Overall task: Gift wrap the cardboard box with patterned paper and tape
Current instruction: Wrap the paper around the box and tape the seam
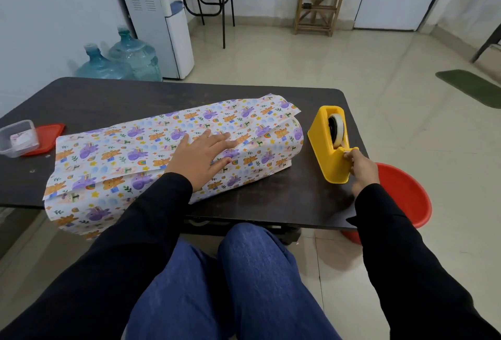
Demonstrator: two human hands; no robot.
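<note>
box unseen under paper (122,149), basin (406,198) — half-hidden

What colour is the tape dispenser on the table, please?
The tape dispenser is yellow, clearest in the head view.

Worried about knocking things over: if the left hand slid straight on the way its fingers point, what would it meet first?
The left hand lies flat on the patterned paper, so first more paper, up to its open right end. Beyond, perhaps the yellow tape dispenser; depth is unclear.
</note>
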